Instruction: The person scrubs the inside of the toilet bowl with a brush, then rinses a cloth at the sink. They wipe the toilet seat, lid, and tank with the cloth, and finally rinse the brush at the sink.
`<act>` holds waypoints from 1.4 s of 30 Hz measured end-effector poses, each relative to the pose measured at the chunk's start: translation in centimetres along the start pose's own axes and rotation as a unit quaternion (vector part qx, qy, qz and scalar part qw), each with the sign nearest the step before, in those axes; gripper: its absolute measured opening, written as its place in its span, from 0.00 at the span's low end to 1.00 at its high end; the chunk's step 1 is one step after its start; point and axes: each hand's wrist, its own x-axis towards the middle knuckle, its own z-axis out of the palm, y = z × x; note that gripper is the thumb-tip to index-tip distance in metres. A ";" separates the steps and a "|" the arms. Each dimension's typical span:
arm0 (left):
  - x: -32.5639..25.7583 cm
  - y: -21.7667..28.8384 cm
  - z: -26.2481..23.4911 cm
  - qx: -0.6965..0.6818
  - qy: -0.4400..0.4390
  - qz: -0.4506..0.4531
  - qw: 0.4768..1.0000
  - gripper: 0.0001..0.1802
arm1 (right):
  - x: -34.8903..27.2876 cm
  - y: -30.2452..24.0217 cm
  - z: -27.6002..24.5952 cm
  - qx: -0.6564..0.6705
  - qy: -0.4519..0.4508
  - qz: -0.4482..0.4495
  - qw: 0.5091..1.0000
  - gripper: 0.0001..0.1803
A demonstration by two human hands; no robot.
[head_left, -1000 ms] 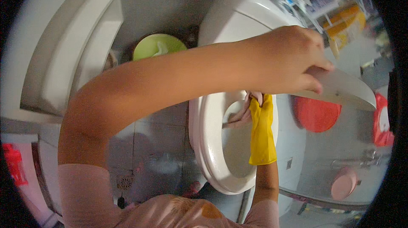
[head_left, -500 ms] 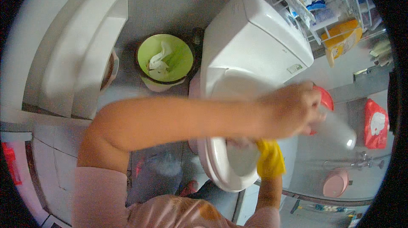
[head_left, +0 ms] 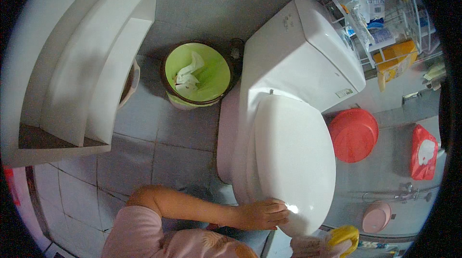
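Note:
A white toilet stands in the middle with its lid point(head_left: 293, 157) down flat over the bowl. My left hand point(head_left: 262, 213) lies on the lid's front edge, fingers curled against the rim. My right hand point(head_left: 342, 235) wears a yellow rubber glove and sits low at the picture's bottom edge, just in front of the toilet. A pale pinkish bundle point(head_left: 304, 247) shows beside the glove; whether the glove grips it is hidden. The cistern point(head_left: 298, 51) rises behind the lid.
A green waste bin point(head_left: 199, 72) holding crumpled paper stands left of the toilet. A red basin point(head_left: 353, 135) and a red pouch point(head_left: 423, 152) lie to the right. A wire rack point(head_left: 385, 12) with packets stands at the back right; white corner shelves point(head_left: 86, 65) at left.
The toilet lid, held raised a second ago, has come down shut over the bowl. My left hand followed it to the front edge, and the gloved right hand left the bowl.

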 end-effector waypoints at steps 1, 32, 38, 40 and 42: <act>-1.0 -0.1 0.1 0.003 -0.031 -0.016 0.999 0.18 | 0.1 -0.5 0.3 0.007 0.001 -0.002 1.000 0.23; -3.9 -8.4 -10.5 -0.058 0.204 -0.280 0.936 0.12 | 22.8 -3.8 23.7 -0.655 -0.291 -0.378 0.586 0.13; -5.2 -6.3 -11.6 -0.046 0.193 -0.356 0.913 0.09 | 25.4 -1.4 23.6 -0.696 -0.221 -0.339 0.593 0.18; -5.2 -5.6 -12.5 -0.016 0.216 -0.368 0.904 0.08 | 24.2 -2.4 23.2 -0.633 -0.276 -0.369 0.623 0.17; -5.1 -4.9 -13.2 0.009 0.223 -0.362 0.905 0.07 | 23.5 -3.4 22.9 -0.596 -0.346 -0.398 0.606 0.16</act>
